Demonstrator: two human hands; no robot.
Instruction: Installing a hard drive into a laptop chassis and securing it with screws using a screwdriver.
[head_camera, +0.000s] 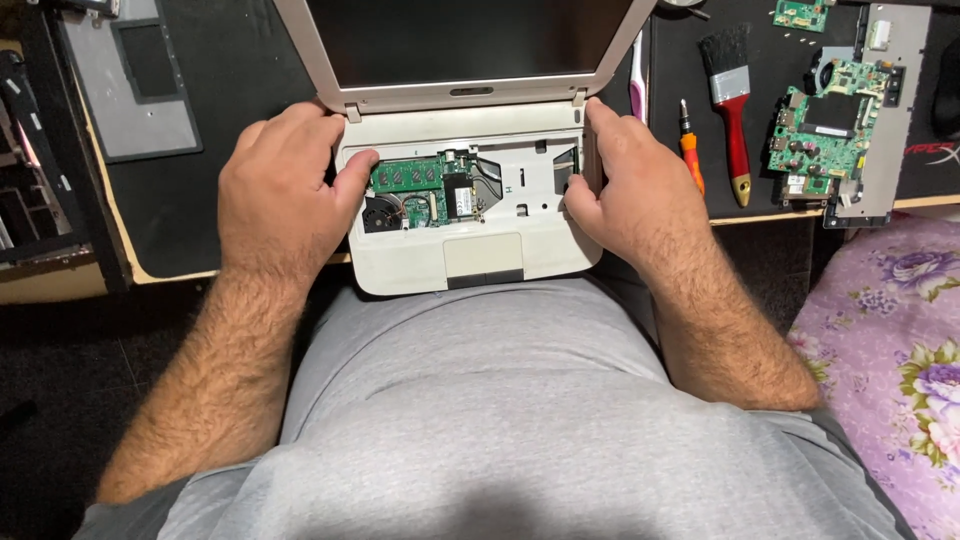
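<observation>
The laptop (465, 190) sits at the near edge of the counter (240, 90), its front lip hanging over toward the lap, so there's little room there. Left hand (285, 190) clasps its left side, thumb curled onto the open bay by the green board (408, 175) and fan (382, 213). Right hand (625, 185) clamps the right edge, fingers bent. Screwdriver (690, 155) and brush (733, 105) lie just right; a loose circuit board (825, 130) farther right.
</observation>
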